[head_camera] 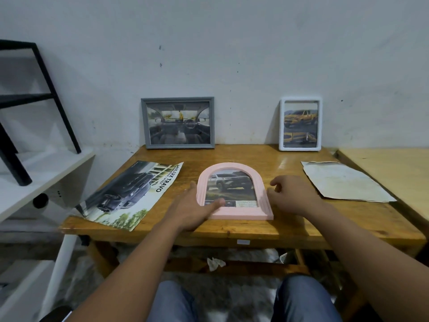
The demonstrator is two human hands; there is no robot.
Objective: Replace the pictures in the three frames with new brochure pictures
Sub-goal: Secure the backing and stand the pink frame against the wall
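A pink arched frame [232, 167] lies face up on the wooden table [267, 226], holding a picture of a silver car. My left hand [192, 210] holds its lower left corner, thumb lying across the glass. My right hand [293, 194] has its curled fingers at the frame's right edge. A grey frame [178, 99] with a car-interior picture and a white frame [300, 148] with yellow-truck pictures lean upright against the wall at the back. A car brochure [130, 194] lies flat on the left of the table.
A worn sheet of paper [343, 182] lies at the table's right. A second table [394, 168] adjoins on the right. A white shelf [34, 180] with a black metal stand [51, 89] is at the left. Crumpled paper [214, 263] lies on the floor.
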